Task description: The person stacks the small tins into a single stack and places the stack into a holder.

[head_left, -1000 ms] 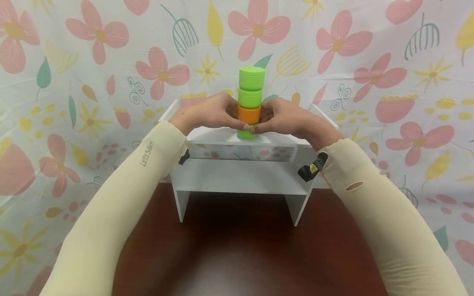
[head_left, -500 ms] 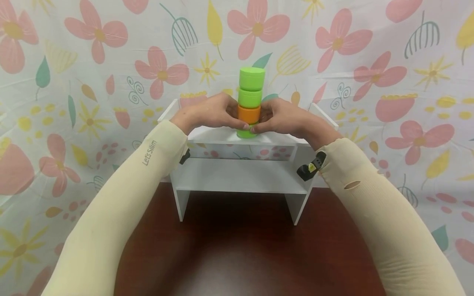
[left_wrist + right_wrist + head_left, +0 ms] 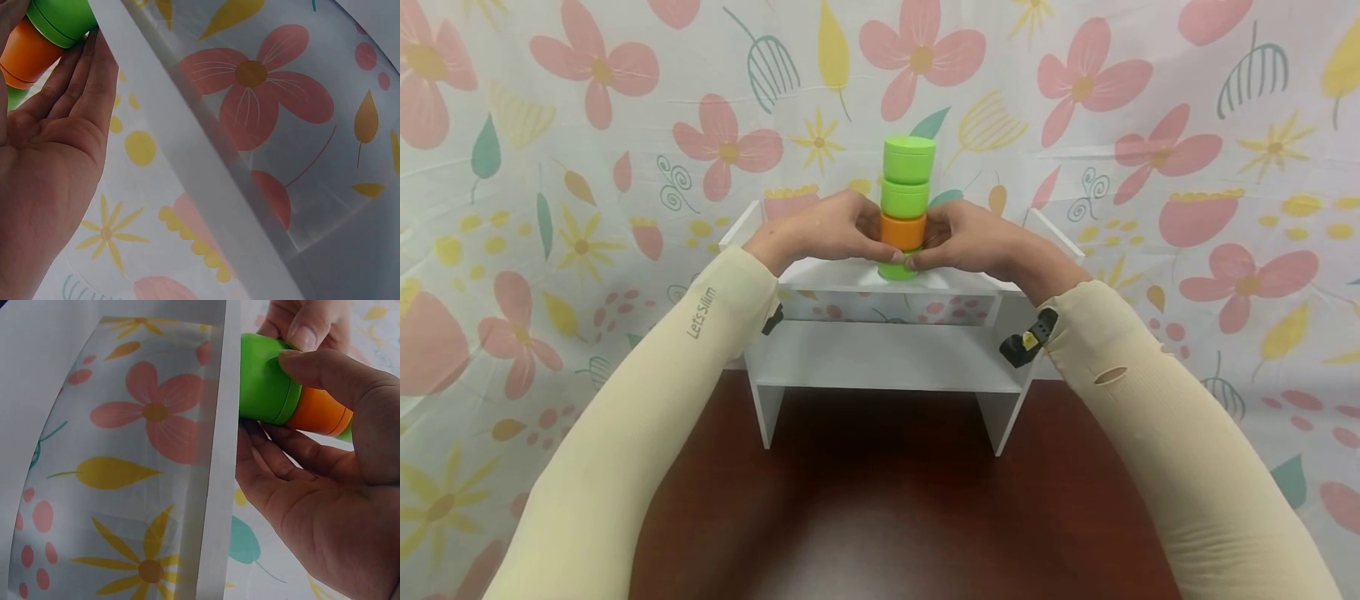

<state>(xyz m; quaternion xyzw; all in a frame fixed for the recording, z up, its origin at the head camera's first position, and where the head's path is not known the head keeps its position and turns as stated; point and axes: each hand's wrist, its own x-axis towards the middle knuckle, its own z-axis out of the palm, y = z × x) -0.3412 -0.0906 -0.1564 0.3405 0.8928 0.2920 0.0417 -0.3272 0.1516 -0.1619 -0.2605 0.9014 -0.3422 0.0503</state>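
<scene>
A tower of stacked round plastic cups stands upright on the top shelf of a white rack. Two green cups sit above an orange cup, with another green cup at the bottom. From the left, my left hand holds the lower part of the tower, thumb across its front. My right hand holds it from the other side, and the two thumb tips nearly meet on the bottom green cup. In the right wrist view the right thumb presses that green cup; fingers curve behind it.
Raised white side panels flank the top shelf. A lower shelf lies beneath, and the rack stands on a dark reddish-brown table. A flower-print curtain hangs behind. Small black devices are at the wrists.
</scene>
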